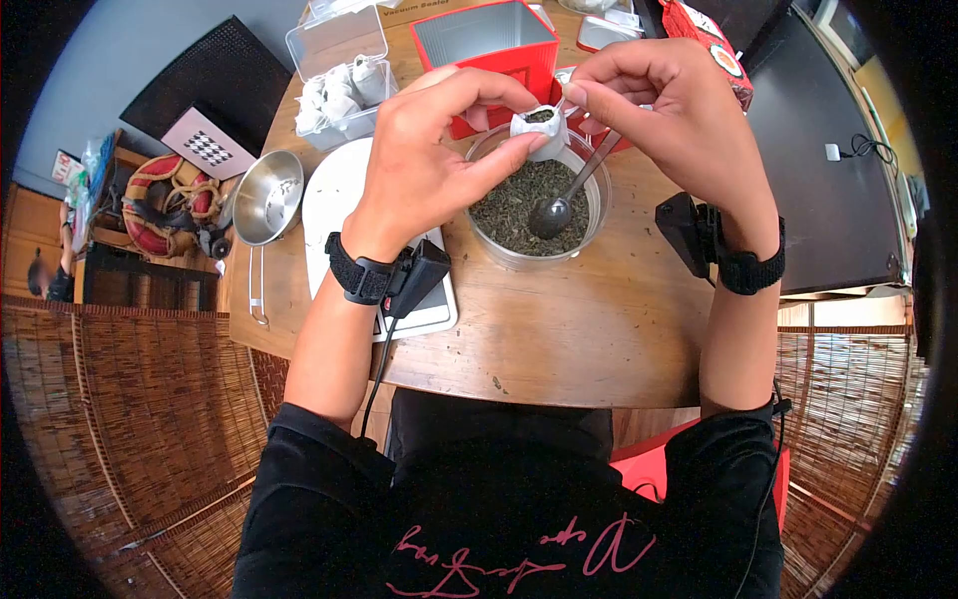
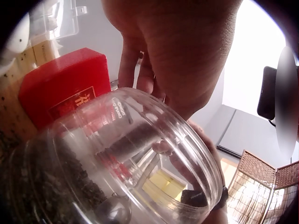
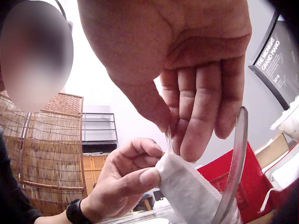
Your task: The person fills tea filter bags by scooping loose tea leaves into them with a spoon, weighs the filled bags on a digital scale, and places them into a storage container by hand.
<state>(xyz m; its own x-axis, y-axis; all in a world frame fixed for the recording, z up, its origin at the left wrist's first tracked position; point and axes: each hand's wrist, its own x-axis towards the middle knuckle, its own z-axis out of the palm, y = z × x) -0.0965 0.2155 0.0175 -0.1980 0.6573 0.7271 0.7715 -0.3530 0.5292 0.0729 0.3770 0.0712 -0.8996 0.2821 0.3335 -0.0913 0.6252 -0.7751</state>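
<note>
In the head view my left hand point(image 1: 414, 145) grips a small white tea bag point(image 1: 526, 128) between thumb and fingers. Dark dried leaves show in its puckered mouth. My right hand point(image 1: 689, 120) pinches the thin drawstring point(image 3: 169, 139) at the bag's top, thumb against forefinger; in the right wrist view that string is drawn up taut. Both hands are above a clear plastic jar point(image 1: 600, 205) partly filled with crushed dried leaves point(image 1: 504, 210). A metal spoon point(image 1: 551, 216) leans in the jar, its bowl on the leaves and its handle toward the right hand.
Behind the jar stands an open red box point(image 1: 544, 60). A clear plastic box point(image 1: 364, 127) of filled white bags is at back left. A white scale point(image 1: 439, 311) and a steel pan point(image 1: 267, 200) lie left of the jar. A red packet point(image 1: 714, 50) is at back right.
</note>
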